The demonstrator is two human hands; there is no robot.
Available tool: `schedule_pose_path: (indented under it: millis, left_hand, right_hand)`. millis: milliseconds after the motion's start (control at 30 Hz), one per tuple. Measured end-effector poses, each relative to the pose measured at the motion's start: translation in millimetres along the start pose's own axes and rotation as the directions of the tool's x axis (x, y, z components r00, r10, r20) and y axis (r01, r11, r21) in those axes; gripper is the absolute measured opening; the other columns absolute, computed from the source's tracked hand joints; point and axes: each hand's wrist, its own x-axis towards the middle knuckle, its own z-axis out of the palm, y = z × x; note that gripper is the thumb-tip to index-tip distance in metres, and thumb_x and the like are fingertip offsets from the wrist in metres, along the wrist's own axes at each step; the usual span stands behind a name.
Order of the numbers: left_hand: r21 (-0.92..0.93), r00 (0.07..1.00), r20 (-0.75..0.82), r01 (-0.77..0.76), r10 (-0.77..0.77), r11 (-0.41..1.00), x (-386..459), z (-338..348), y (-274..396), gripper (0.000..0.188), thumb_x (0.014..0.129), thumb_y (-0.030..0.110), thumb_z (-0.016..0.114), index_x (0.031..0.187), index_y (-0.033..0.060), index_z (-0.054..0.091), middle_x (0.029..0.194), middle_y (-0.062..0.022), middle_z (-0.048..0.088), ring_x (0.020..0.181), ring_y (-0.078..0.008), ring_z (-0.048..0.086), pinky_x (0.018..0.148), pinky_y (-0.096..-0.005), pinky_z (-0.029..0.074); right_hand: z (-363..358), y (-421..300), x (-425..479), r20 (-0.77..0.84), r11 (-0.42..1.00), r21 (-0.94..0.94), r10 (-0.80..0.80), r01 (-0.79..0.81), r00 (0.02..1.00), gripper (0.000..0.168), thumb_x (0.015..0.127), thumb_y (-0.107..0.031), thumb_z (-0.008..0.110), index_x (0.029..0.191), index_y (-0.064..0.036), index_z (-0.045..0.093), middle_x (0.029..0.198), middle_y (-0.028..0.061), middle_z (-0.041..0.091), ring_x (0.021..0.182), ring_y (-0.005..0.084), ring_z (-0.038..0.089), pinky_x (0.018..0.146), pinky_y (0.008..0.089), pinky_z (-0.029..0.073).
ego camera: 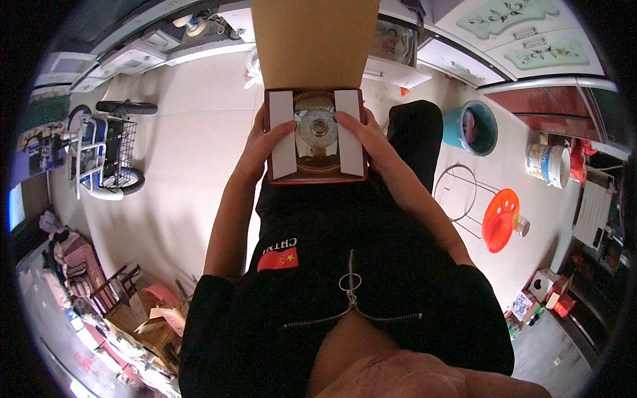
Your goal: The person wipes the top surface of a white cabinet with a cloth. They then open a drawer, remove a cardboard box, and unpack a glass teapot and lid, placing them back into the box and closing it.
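Both of my hands hold an open cardboard box (319, 175) in front of my waist. Its brown lid flap (314, 45) stands raised on the far side. White side flaps (282, 134) cover the left and right of the opening. Between them shows a round, shiny, glass-like item (317, 149) with a speckled disc and a small knob at its middle. My left hand (264, 144) grips the box's left side, thumb on the left flap near the item. My right hand (367, 137) grips the right side, thumb over the right flap. Most other fingers are hidden.
A wheeled cart with a wire basket (126, 154) stands at left. To the right are a teal bucket (452, 130), a metal ring stand (455, 166), an orange plastic basin (499, 231) and a white bucket (540, 161). Cabinets (527, 35) line the far right. Cardboard (142, 311) lies lower left.
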Motion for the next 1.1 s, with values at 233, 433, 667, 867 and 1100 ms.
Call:
schedule_pose_path:
  millis: [233,433,667,867,1100]
  left_hand:
    - [0.066,0.996,0.032,-0.082,0.080,0.994,7,-10,2,0.098,0.073,0.026,0.076,0.149,0.0063,0.017,0.140,-0.0212,0.039,0.126,-0.0328,0.042,0.103,-0.0416,0.037]
    - [0.002,0.996,0.048,-0.076,0.076,0.997,11,-7,-5,0.094,0.074,0.022,0.074,0.148,0.0063,0.019,0.140,-0.0191,0.040,0.126,-0.0300,0.042,0.105,-0.0399,0.035]
    - [-0.282,0.996,0.054,-0.046,0.064,0.958,3,-19,-21,0.070,0.086,0.023,0.065,0.143,0.0042,0.030,0.135,-0.0153,0.046,0.119,-0.0257,0.049,0.098,-0.0378,0.043]
    - [-0.184,0.992,0.062,-0.095,0.108,0.978,12,-41,-53,0.060,0.093,0.029,0.057,0.143,0.0072,0.033,0.137,-0.0132,0.045,0.120,-0.0236,0.048,0.098,-0.0361,0.044]
    - [-0.204,0.987,0.046,-0.138,0.151,0.969,6,-28,-34,0.059,0.094,0.025,0.055,0.145,0.0077,0.029,0.141,-0.0136,0.040,0.125,-0.0245,0.045,0.100,-0.0356,0.043]
  right_hand:
    - [-12,-15,25,0.039,0.940,-0.226,-0.255,0.257,0.966,0.112,0.066,-0.053,0.081,0.141,0.006,0.023,0.137,0.0247,0.040,0.122,0.0330,0.048,0.099,0.0392,0.043]
    - [-27,-112,53,0.172,0.668,0.056,-0.738,0.742,0.652,0.073,0.092,-0.038,0.058,0.144,-0.002,0.023,0.145,0.0166,0.035,0.128,0.0268,0.042,0.108,0.0409,0.033]
    - [-33,-77,-4,0.578,0.626,-0.150,-0.572,0.765,0.582,0.054,0.090,-0.049,0.051,0.124,-0.007,0.057,0.136,0.0123,0.048,0.130,0.0270,0.041,0.109,0.0400,0.029]
    - [-22,-31,-46,0.419,0.694,-0.331,-0.499,0.639,0.759,0.078,0.071,-0.056,0.071,0.136,-0.020,0.047,0.154,0.0148,0.019,0.141,0.0315,0.021,0.113,0.0482,0.021]
    - [-15,-46,-70,0.502,0.518,-0.530,-0.446,0.671,0.741,0.077,0.072,-0.044,0.076,0.137,-0.017,0.046,0.155,0.0177,0.014,0.142,0.0325,0.020,0.112,0.0458,0.023]
